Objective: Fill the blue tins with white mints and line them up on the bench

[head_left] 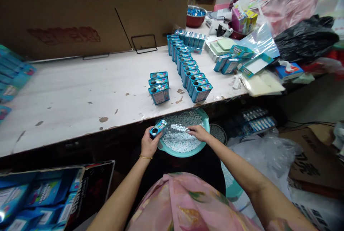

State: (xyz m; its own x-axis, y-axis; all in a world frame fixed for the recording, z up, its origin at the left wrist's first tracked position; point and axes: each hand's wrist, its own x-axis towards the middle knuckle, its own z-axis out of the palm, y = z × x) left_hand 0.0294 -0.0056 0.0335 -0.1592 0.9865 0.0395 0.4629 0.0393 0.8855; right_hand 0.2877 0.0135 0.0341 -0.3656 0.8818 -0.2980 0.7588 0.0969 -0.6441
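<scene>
My left hand (149,143) is wrapped round a small blue tin (158,128) with a dark round opening in its top, held over the left rim of a turquoise basin. White pellets (182,141) fill much of the basin (205,121). Over the basin's right side, my right hand (198,133) has its fingers pressed together at the end of a heaped strip of white pellets (179,128); what carries these pellets is hard to make out. On the table above stand three similar tins (160,96) and a longer row of them (201,93).
The white table (80,98) has its front edge just beyond the basin. A large cardboard box (94,12) stands at its back. Plastic bags (303,39) and flat packaging lie right. A box of blue packs (40,198) is lower left; another turquoise basin (236,192) is lower right.
</scene>
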